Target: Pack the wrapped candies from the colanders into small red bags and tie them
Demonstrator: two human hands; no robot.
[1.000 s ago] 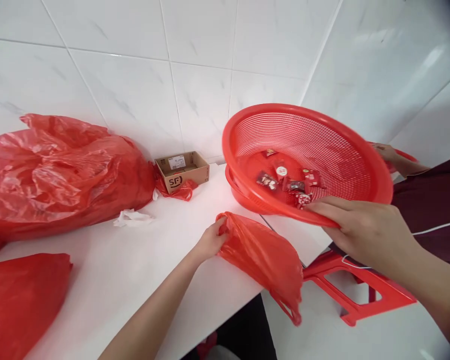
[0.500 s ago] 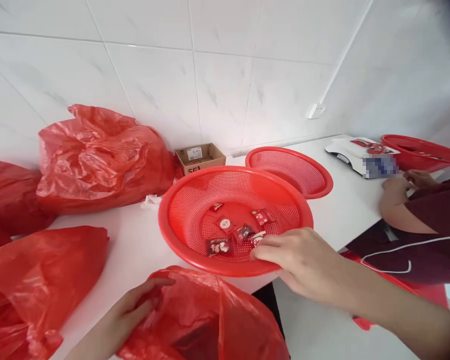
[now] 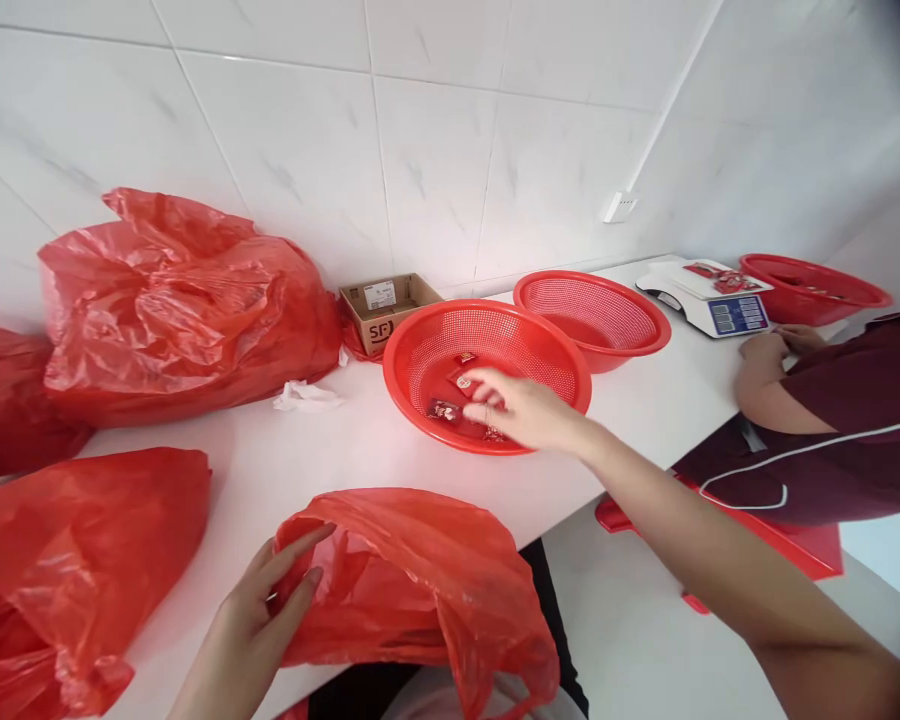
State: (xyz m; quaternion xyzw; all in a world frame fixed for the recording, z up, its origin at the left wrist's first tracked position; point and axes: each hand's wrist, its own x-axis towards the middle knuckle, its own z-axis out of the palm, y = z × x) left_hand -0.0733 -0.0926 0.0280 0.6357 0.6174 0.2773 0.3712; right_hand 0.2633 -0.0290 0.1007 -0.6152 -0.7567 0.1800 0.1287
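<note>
My left hand [image 3: 259, 610] rests on a red plastic bag [image 3: 412, 585] at the table's front edge, fingers stretched out against its opening. My right hand [image 3: 521, 410] reaches into a red mesh basket [image 3: 420, 345] in the middle of the table, fingers curled over the small red and dark wrapped sweets [image 3: 444, 409] at its bottom. What lies under those fingers is hidden. A second red basket [image 3: 592, 315] stands just behind to the right.
Big stuffed red bags [image 3: 180, 305] line the wall at left, another [image 3: 67, 560] lies front left. A small cardboard box [image 3: 386, 310] and crumpled tissue [image 3: 304, 397] sit near them. Another person's arm [image 3: 757, 370], a scale [image 3: 709, 295] and a third basket [image 3: 814, 288] are at right.
The basket was set down on the table further from me. My right hand left its rim and moved inside over the sweets. My left hand's fingers straightened on the bag.
</note>
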